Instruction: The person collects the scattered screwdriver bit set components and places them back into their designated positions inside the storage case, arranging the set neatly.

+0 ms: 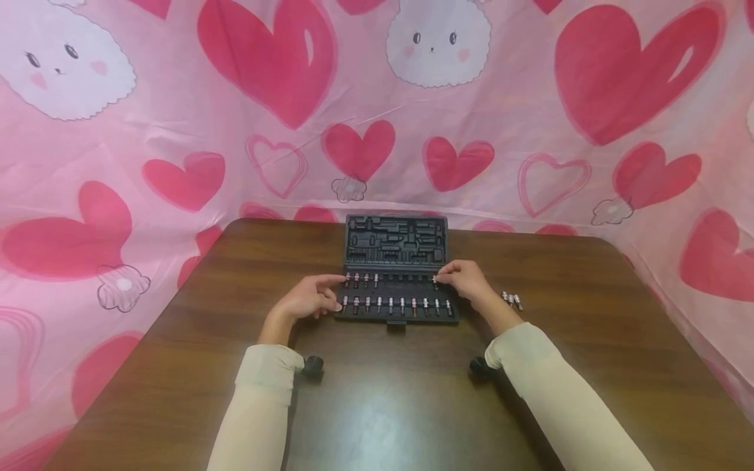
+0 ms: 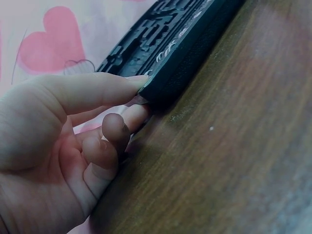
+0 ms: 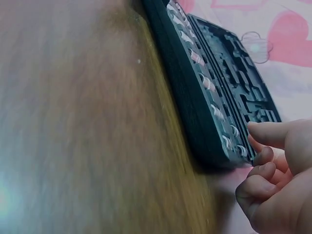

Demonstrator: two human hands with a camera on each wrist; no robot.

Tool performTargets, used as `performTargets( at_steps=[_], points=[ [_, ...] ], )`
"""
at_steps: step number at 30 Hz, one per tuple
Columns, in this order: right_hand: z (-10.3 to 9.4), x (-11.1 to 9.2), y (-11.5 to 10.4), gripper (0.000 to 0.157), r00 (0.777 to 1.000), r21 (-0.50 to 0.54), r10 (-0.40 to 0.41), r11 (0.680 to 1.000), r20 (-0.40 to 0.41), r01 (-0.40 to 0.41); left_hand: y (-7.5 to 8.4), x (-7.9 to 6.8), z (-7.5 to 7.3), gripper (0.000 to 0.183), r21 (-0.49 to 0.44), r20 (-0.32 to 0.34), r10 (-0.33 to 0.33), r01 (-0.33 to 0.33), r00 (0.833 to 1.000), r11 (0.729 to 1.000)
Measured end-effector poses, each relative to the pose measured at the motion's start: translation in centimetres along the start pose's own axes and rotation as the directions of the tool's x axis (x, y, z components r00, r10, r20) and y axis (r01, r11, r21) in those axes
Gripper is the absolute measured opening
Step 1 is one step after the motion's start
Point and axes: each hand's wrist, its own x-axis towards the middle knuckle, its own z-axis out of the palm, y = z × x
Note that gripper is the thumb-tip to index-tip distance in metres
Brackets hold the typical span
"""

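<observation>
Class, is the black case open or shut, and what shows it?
Open: the black case has its lid raised behind the base, whose metal pieces lie exposed.

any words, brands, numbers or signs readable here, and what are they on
None can be read in any view.
Black case: no legible lettering.
Metal bits in it: too small to tell if marked.
Loose bits on the table: also too small.
Pink cloth: hearts and drawn faces, no readable words.
</observation>
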Motion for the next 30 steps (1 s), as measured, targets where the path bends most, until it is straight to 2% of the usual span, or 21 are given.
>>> performTargets(
  at_steps=[12,21,30],
  points=[
    [-2.6,-1.4,0.1,0.016,0.987,-0.112,-0.158,0.982,-0.044,0.152,-0.1,0.1,0.0,0.062,0.0,0.005,-0.003,0.003,1.0,1.0],
    [-5.5,-2.4,1.0,0.017,0.989,-0.151,-0.147,0.978,-0.004,0.144,-0.1,0.2,-0.1,0.061,0.011,0.01,0.004,-0.004,1.0,1.0],
    [-9.1,-3.2,2.3,0.021,0.979,-0.203,-0.203,0.958,0.021,0.203,0.0,0.0,0.0,0.06,0.018,-0.013,-0.026,0.026,1.0,1.0]
  ],
)
